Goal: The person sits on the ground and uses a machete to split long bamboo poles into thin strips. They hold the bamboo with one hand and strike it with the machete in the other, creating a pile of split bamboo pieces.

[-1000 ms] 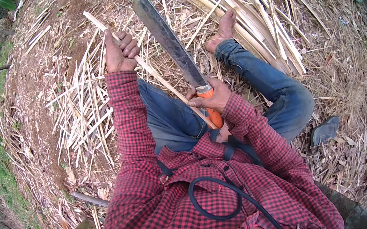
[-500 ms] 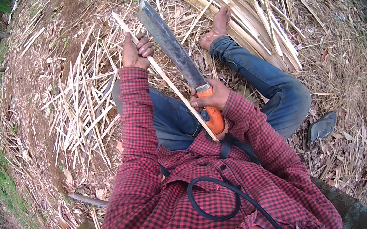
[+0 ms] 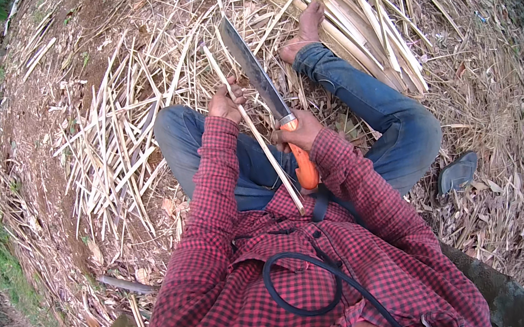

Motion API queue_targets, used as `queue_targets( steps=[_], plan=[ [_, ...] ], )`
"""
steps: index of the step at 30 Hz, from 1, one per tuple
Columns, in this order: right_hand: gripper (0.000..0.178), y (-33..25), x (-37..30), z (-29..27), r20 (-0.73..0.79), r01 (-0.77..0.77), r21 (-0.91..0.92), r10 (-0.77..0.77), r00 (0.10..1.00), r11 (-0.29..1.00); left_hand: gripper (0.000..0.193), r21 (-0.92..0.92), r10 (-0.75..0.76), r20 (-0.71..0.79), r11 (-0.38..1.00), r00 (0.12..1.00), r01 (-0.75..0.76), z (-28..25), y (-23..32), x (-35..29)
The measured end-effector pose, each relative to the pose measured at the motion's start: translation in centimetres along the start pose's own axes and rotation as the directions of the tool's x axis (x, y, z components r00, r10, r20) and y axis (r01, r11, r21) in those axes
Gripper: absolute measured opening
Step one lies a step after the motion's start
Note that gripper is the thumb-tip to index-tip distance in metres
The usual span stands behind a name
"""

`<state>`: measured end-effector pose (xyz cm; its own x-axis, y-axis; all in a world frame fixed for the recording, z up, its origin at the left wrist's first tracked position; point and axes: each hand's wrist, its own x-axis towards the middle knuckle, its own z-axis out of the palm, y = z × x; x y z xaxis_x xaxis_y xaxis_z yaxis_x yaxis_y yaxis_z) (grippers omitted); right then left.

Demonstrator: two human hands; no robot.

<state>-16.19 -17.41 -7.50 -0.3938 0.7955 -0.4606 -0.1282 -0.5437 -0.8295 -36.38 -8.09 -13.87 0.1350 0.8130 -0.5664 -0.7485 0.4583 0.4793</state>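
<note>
My left hand is closed round a long, pale split-bamboo strip. One end of the strip points away from me, and the other comes back to the front of my checked shirt. In my right hand is a machete, gripped by its orange handle. The broad dark blade points forward, its edge turned partly toward the camera. Blade and strip lie side by side, the blade on the right; whether they touch near my right fingers I cannot tell.
A loose heap of pale strips spreads on the ground to my left. Beyond my bare right foot lies a bundle of wider split pieces. A grey sandal rests at my right, and a second dark blade-like piece at lower left.
My left hand has come nearer to me and to the right, drawing the strip back with it. The machete has turned so its blade looks narrower. My left knee now shows more.
</note>
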Motion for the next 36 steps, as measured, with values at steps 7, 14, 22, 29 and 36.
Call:
queue_targets(
  steps=[7,14,22,29,36],
  plan=[
    [0.035,-0.6,-3.0,-0.7,0.081,-0.010,-0.106,0.019,0.996,0.994,0.028,-0.158,0.015,-0.066,0.987,0.998,-0.026,1.7,1.6,0.4],
    [0.033,-0.9,-2.9,-0.2,0.153,-0.032,-0.008,0.033,0.988,0.999,0.014,-0.053,0.093,-0.071,0.994,0.993,-0.097,3.1,1.6,0.9],
    [0.031,-1.0,-2.8,-0.9,0.215,-0.117,0.169,0.079,0.973,0.979,0.021,-0.047,0.146,-0.172,0.987,0.974,-0.156,2.9,-0.8,1.7],
    [0.030,-1.1,-2.9,-0.9,0.214,-0.130,0.165,0.093,0.972,0.978,0.037,0.062,-0.009,-0.077,0.998,0.997,0.014,1.5,-3.7,1.7],
    [0.029,-0.6,-2.8,-0.7,0.126,-0.081,0.096,0.069,0.990,0.992,0.060,0.352,-0.318,-0.082,0.877,0.944,0.326,3.0,-5.1,-12.6]
  ],
)
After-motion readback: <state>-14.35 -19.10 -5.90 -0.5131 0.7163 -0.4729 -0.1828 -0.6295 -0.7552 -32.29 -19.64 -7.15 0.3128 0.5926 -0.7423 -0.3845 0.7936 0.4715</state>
